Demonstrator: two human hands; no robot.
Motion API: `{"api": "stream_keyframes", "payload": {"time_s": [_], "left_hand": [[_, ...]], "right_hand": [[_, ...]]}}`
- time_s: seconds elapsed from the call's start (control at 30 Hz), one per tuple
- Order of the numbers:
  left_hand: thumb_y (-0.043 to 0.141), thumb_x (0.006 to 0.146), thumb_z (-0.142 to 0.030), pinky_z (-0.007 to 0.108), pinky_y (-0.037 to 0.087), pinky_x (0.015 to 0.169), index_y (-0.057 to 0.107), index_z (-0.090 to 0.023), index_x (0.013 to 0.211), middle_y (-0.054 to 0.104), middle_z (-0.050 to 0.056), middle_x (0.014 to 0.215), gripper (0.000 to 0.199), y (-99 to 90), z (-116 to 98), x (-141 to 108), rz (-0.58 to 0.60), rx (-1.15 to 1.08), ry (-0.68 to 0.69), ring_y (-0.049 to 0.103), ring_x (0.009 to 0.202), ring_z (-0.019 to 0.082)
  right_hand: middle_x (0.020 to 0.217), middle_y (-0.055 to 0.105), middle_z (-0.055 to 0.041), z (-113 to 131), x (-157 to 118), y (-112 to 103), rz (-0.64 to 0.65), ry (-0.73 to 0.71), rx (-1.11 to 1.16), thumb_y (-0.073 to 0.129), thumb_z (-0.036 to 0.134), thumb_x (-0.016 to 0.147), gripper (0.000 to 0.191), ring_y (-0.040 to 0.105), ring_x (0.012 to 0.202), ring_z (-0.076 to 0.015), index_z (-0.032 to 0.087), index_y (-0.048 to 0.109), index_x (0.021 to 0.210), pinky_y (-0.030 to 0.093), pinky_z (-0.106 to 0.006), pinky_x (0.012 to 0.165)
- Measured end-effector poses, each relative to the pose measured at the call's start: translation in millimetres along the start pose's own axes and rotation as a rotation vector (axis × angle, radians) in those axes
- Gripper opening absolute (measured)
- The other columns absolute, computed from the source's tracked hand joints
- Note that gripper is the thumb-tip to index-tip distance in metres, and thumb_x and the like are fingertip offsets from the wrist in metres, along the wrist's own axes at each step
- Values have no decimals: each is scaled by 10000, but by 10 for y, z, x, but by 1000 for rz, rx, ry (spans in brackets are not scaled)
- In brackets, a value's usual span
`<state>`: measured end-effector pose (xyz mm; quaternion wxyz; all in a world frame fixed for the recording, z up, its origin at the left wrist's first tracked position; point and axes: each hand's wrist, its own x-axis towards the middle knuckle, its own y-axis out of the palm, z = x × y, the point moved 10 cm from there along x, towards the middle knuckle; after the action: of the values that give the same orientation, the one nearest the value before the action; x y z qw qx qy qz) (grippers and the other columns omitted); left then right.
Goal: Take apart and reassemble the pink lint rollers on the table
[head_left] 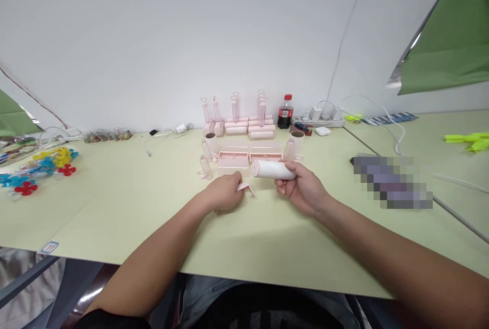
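My right hand point(303, 186) is wrapped round one end of a white lint roller roll point(273, 169) with a pale pink end cap, held level above the table. My left hand point(225, 191) is closed on a pale pink bent arm piece point(246, 187), whose angled end points toward the roll without touching it; the part inside the fist is hidden. Just beyond my hands lie two open pink cases point(233, 156) side by side. Clear pink handles point(206, 166) stand left of the cases, and another handle point(290, 149) stands to the right.
Brown-cored rolls point(211, 142) stand on both sides. Along the wall are several pink cases point(262, 132) with upright handles, a cola bottle point(285, 112) and a power strip point(324, 121). Colourful plastic flowers point(26, 188) lie left; a blurred dark object point(389, 181) lies right.
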<state>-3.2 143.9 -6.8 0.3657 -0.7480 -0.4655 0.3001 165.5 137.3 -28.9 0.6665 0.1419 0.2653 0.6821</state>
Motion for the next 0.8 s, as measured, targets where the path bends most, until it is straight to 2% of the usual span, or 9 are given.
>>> {"api": "stream_keyframes", "payload": {"time_s": [0.13,0.23,0.33,0.43,0.57,0.8], "left_hand": [[613,771,-303,228,339,393,530,-232,901,532,-32,556,170,-53,123,18,-28,-359,-108,492,426,156],[607,772,-280,205,335,367,498,-236,945,491,-58,535,210,-36,160,56,-42,-530,-166,484,416,137],[600,799,-323,224,397,392,455,-234,957,524,-46,598,233,87,124,89,-10,-734,-198,526,462,143],[648,809,-403,259,486,504,451,-212,1012,594,3,774,341,214,-7,107,24,-934,-127,604,605,153],[724,778,-433,267,509,635,482,-177,1068,618,52,931,456,257,-94,103,-32,-986,-35,622,764,155],[602,872,-433,251,467,561,461,-203,1024,602,6,778,310,351,-58,125,-74,-996,-111,593,652,143]], "right_hand": [[636,567,22,-3,0,9,16,0,5,578,273,796,122,504,479,-119,211,533,890,383,-218,378],[617,565,33,-27,-1,31,44,4,-7,613,282,793,152,498,471,-109,208,520,887,383,-208,372],[553,536,52,-75,-13,62,72,9,-74,656,305,786,204,479,442,-102,211,497,872,377,-197,359],[547,549,60,-139,-38,99,105,17,-175,713,341,762,290,479,431,-95,216,485,890,384,-187,356],[531,546,76,-195,-59,123,132,12,-297,755,422,742,391,485,429,-95,223,489,948,397,-181,358],[583,570,62,-237,-47,142,161,9,-341,751,506,738,426,490,436,-84,210,527,947,426,-188,368]]}}
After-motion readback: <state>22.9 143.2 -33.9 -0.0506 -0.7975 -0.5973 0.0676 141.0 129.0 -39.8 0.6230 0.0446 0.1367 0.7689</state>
